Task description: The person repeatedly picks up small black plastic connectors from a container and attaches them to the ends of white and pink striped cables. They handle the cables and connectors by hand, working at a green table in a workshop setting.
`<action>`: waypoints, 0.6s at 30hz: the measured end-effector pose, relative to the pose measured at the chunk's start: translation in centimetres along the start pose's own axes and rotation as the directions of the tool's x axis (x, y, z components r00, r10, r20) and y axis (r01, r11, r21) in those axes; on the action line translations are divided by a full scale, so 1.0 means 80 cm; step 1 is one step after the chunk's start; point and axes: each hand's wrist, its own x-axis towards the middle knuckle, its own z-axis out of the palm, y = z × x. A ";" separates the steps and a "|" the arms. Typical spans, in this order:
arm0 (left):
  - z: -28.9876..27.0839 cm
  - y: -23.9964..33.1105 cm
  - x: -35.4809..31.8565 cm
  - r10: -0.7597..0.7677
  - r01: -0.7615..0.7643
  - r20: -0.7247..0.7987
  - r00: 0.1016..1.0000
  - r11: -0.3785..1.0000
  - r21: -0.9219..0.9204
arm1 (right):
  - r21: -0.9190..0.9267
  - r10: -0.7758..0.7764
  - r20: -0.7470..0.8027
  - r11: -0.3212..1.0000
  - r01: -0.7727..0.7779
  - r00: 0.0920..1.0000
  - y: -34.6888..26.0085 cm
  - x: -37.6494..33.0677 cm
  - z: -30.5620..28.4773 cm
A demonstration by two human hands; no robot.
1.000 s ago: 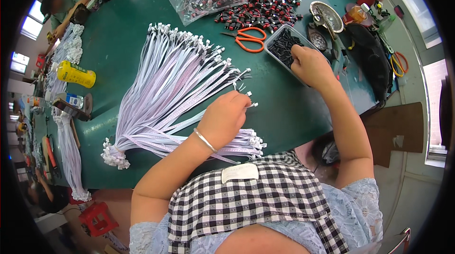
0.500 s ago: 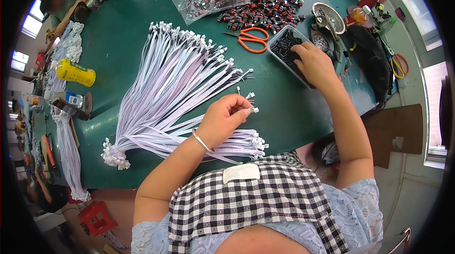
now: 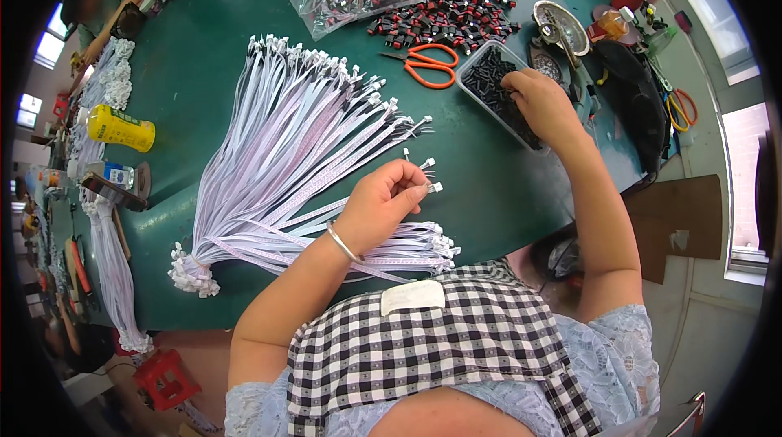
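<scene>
Flat, pale ribbon cables (image 3: 301, 152) with small white plastic connectors fan out across the matte green worktop (image 3: 212, 62), and the left hand (image 3: 381, 207) pinches one connector end just above the fan's lower edge. Over on the right, the right hand (image 3: 544, 103) dips curled fingers into a clear rectangular tray (image 3: 489, 87) of small black parts; what it grips I cannot tell.

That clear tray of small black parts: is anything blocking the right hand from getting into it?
Nothing visible does. The right hand already rests in the open clear tray on the black parts; the orange scissors lie beside the tray, clear of it.
</scene>
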 end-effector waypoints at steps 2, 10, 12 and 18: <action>0.000 0.002 0.000 -0.004 0.004 0.003 1.000 1.000 0.017 | -0.003 -0.024 -0.034 1.000 0.023 0.999 -0.003 -0.005 -0.005; 0.000 0.000 -0.001 -0.003 0.004 -0.008 1.000 0.999 0.049 | 0.291 -0.303 0.295 0.932 0.217 0.906 -0.079 -0.065 -0.008; 0.000 0.001 -0.002 -0.002 0.002 0.002 1.000 0.998 0.063 | 0.305 -0.273 0.348 0.938 0.168 0.897 -0.076 -0.074 0.010; -0.003 -0.006 -0.001 0.036 -0.037 0.027 0.999 0.998 0.056 | 0.604 -0.113 0.204 0.796 -0.035 0.972 -0.094 -0.079 0.011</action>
